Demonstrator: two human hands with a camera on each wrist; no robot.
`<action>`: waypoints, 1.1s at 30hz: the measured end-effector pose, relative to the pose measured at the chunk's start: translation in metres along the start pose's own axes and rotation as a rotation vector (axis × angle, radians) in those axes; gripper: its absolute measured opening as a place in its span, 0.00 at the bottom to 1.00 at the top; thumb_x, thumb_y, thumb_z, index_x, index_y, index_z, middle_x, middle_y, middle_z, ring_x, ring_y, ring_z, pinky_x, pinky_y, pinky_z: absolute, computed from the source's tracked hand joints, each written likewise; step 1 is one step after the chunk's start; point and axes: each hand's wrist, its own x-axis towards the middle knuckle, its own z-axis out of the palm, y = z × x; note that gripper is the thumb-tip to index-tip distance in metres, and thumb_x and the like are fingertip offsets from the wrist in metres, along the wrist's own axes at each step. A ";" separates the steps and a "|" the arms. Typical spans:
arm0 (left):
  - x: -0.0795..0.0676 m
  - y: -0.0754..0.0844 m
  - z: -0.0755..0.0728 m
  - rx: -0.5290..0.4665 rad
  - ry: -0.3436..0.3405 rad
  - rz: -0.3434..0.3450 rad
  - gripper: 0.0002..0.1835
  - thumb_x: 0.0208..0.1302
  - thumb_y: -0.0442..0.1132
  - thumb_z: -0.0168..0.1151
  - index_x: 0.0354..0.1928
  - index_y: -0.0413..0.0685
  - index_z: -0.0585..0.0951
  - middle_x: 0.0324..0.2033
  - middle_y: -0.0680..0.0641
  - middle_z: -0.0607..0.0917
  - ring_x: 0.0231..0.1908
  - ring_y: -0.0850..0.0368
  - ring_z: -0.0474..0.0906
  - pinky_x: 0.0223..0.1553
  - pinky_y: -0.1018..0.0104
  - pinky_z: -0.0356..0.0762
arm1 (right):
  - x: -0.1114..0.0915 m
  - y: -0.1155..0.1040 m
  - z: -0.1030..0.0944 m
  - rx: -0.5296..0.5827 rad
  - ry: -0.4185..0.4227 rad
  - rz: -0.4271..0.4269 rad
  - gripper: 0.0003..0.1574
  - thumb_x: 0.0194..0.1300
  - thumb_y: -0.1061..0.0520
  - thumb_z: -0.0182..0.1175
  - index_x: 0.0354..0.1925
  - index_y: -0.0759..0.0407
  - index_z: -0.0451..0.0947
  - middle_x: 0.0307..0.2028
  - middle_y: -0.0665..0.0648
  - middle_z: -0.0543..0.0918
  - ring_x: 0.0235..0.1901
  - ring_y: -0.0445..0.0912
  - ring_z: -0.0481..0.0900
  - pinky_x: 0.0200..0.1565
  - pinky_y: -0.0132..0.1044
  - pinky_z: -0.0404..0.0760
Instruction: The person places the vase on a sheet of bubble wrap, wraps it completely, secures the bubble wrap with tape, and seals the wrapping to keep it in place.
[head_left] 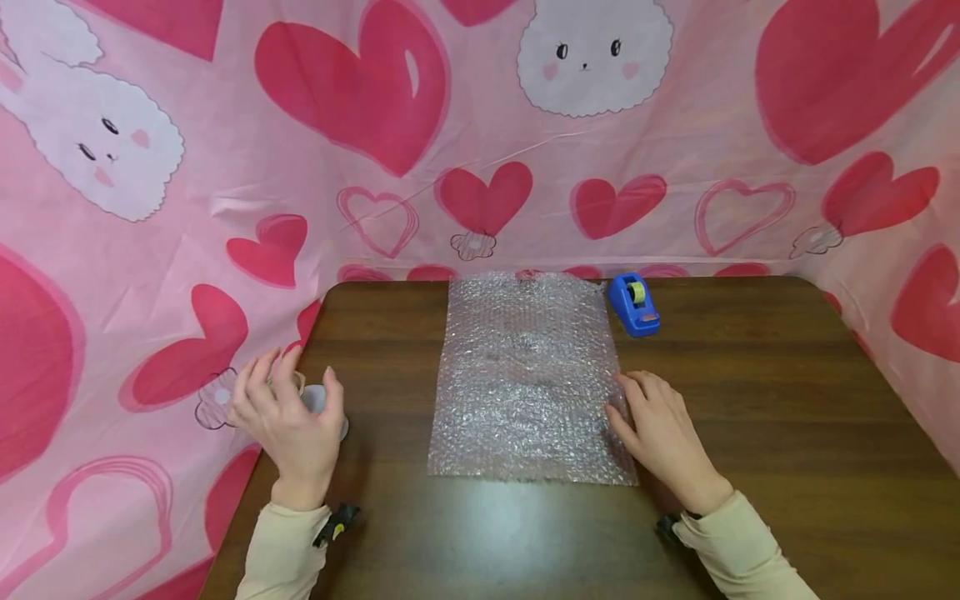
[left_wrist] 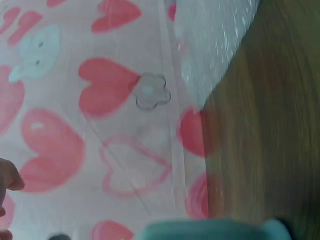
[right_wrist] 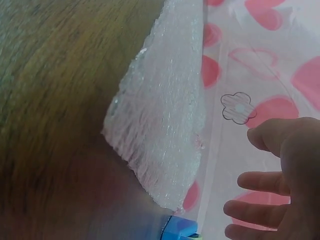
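Observation:
A sheet of clear bubble wrap (head_left: 525, 383) lies flat in the middle of the wooden table. Along its right edge is my right hand (head_left: 667, 433), palm down, with fingertips right at the plastic. That hand's fingers (right_wrist: 257, 212) look extended and spread in the right wrist view. Over at the table's left side, my left hand (head_left: 288, 425) is raised with thumb and fingers wide apart, just in front of a white cup-like object (head_left: 315, 400). The hand covers much of this object in the head view.
A blue tape dispenser (head_left: 633, 307) with a yellowish roll stands beyond the bubble wrap's upper right corner. Pink heart-print cloth (head_left: 555, 217) hangs behind the brown table (head_left: 787, 417) and down both its sides.

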 end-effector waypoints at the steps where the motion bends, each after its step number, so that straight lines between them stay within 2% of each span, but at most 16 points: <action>1: 0.002 -0.003 -0.002 0.017 0.005 -0.020 0.23 0.62 0.46 0.65 0.55 0.40 0.81 0.57 0.37 0.79 0.62 0.35 0.69 0.62 0.35 0.56 | 0.000 0.000 0.000 -0.001 0.000 -0.002 0.29 0.66 0.55 0.70 0.59 0.70 0.77 0.55 0.72 0.79 0.60 0.70 0.72 0.58 0.72 0.70; 3: 0.003 -0.011 -0.007 0.039 -0.005 -0.066 0.26 0.62 0.48 0.65 0.58 0.40 0.79 0.58 0.37 0.78 0.63 0.36 0.69 0.63 0.36 0.55 | 0.000 0.001 0.001 -0.003 -0.003 -0.006 0.29 0.66 0.54 0.69 0.59 0.70 0.77 0.55 0.73 0.78 0.62 0.71 0.71 0.60 0.74 0.68; 6: 0.002 -0.024 -0.013 0.045 -0.059 -0.140 0.31 0.61 0.49 0.67 0.62 0.41 0.75 0.61 0.35 0.76 0.64 0.37 0.68 0.66 0.37 0.54 | 0.000 0.001 0.001 -0.007 -0.005 -0.006 0.29 0.66 0.54 0.69 0.58 0.69 0.77 0.55 0.73 0.78 0.65 0.74 0.67 0.62 0.76 0.63; 12: -0.002 -0.041 -0.021 -0.067 -0.137 -0.293 0.40 0.57 0.44 0.75 0.69 0.39 0.69 0.63 0.32 0.72 0.66 0.41 0.65 0.69 0.44 0.56 | 0.001 0.001 0.001 -0.006 0.003 -0.010 0.28 0.65 0.54 0.69 0.57 0.69 0.78 0.56 0.74 0.78 0.67 0.75 0.64 0.63 0.79 0.59; 15: -0.005 -0.042 -0.022 -0.119 -0.166 -0.383 0.45 0.55 0.43 0.78 0.72 0.41 0.66 0.63 0.33 0.72 0.63 0.47 0.66 0.67 0.51 0.60 | 0.002 0.001 0.000 -0.006 -0.010 -0.002 0.28 0.65 0.54 0.70 0.57 0.69 0.78 0.56 0.74 0.78 0.67 0.76 0.64 0.63 0.79 0.58; 17: -0.007 -0.042 -0.022 -0.145 -0.194 -0.445 0.48 0.54 0.42 0.80 0.74 0.42 0.64 0.62 0.35 0.73 0.60 0.51 0.68 0.63 0.60 0.64 | 0.002 0.000 0.000 -0.007 -0.032 0.011 0.28 0.66 0.54 0.70 0.58 0.69 0.78 0.57 0.75 0.77 0.68 0.76 0.64 0.64 0.79 0.57; 20: -0.013 -0.043 -0.021 -0.150 -0.236 -0.529 0.49 0.56 0.40 0.79 0.76 0.44 0.62 0.60 0.36 0.76 0.57 0.52 0.72 0.58 0.70 0.67 | 0.002 0.000 -0.001 -0.007 -0.072 0.037 0.29 0.66 0.54 0.70 0.59 0.69 0.78 0.58 0.75 0.77 0.69 0.76 0.62 0.65 0.79 0.56; 22: -0.017 -0.045 -0.019 -0.141 -0.255 -0.569 0.46 0.58 0.40 0.78 0.75 0.41 0.63 0.60 0.34 0.77 0.57 0.49 0.74 0.56 0.71 0.69 | 0.002 0.000 -0.001 -0.006 -0.090 0.046 0.29 0.66 0.54 0.70 0.59 0.69 0.78 0.59 0.75 0.76 0.70 0.75 0.61 0.66 0.79 0.56; 25: -0.023 -0.049 -0.016 -0.115 -0.252 -0.594 0.38 0.59 0.40 0.78 0.67 0.34 0.72 0.56 0.31 0.80 0.55 0.42 0.77 0.56 0.63 0.69 | 0.002 0.001 0.000 -0.009 -0.094 0.046 0.29 0.66 0.54 0.70 0.59 0.69 0.78 0.59 0.75 0.76 0.70 0.75 0.61 0.66 0.79 0.55; 27: -0.025 -0.052 -0.013 -0.111 -0.247 -0.584 0.32 0.58 0.40 0.78 0.60 0.30 0.77 0.52 0.30 0.82 0.53 0.40 0.77 0.55 0.61 0.68 | 0.002 0.002 0.002 -0.010 -0.091 0.038 0.28 0.66 0.53 0.70 0.58 0.69 0.79 0.58 0.75 0.77 0.70 0.75 0.61 0.65 0.79 0.55; 30: -0.026 -0.056 -0.009 -0.123 -0.233 -0.558 0.25 0.57 0.39 0.79 0.51 0.28 0.82 0.44 0.31 0.84 0.48 0.43 0.79 0.53 0.67 0.68 | 0.003 0.002 0.003 -0.019 -0.083 0.025 0.26 0.66 0.53 0.70 0.56 0.68 0.80 0.58 0.75 0.77 0.70 0.75 0.62 0.65 0.79 0.56; 33: -0.023 -0.058 -0.007 -0.122 -0.238 -0.546 0.24 0.56 0.38 0.80 0.49 0.29 0.83 0.42 0.32 0.85 0.45 0.47 0.78 0.50 0.73 0.66 | 0.004 0.003 0.004 -0.026 -0.083 0.018 0.25 0.66 0.53 0.70 0.55 0.68 0.81 0.58 0.75 0.77 0.70 0.75 0.61 0.65 0.79 0.56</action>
